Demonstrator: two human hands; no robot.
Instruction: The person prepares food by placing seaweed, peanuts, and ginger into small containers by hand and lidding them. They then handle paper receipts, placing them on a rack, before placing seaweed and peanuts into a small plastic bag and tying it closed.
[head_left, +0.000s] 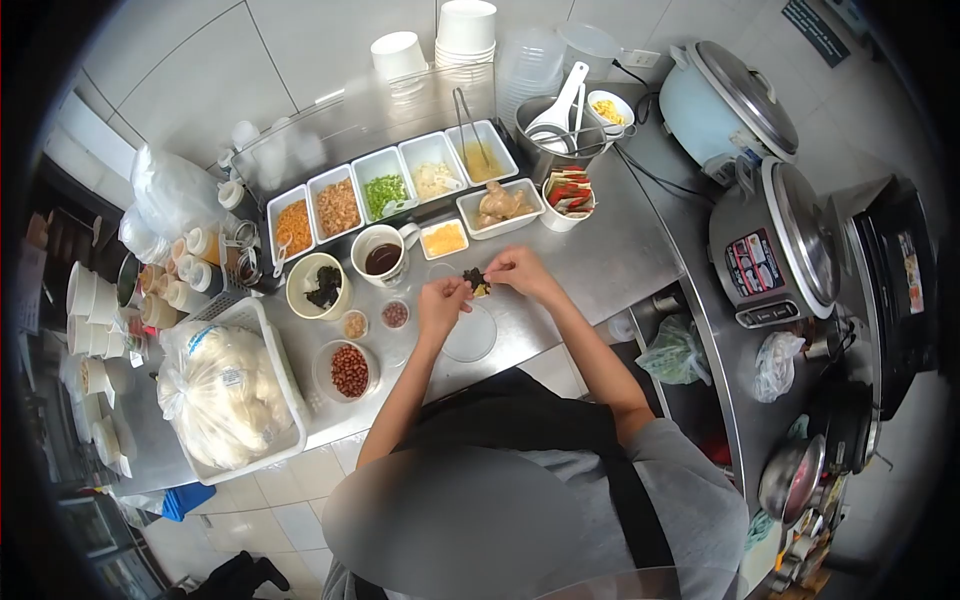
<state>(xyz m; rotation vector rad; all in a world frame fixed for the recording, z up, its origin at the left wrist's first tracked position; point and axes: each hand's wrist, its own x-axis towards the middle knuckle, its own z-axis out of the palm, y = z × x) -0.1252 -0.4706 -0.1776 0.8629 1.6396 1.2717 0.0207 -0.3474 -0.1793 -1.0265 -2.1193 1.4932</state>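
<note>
My left hand (445,302) and my right hand (522,273) meet over the steel counter, fingers of both pinched together. Between them is a dark, crinkled piece of what looks like dried seaweed (474,277), with something yellow just under it. The rim of a clear container seems to show behind my left hand. Below the hands lies a round clear lid (469,335). Similar dark seaweed (324,288) sits in a cream bowl (296,293) to the left. Beyond my hands stand a small white dish of yellow bits (444,239) and a mug of dark liquid (398,276).
White trays of chopped toppings (385,196) line the back. Left are a cup of peanuts (347,371), small cups and a crate (292,432) holding a bagged white food. Behind are a metal pot (545,150) with utensils and sauce packets (569,192). Cookers (775,240) stand right.
</note>
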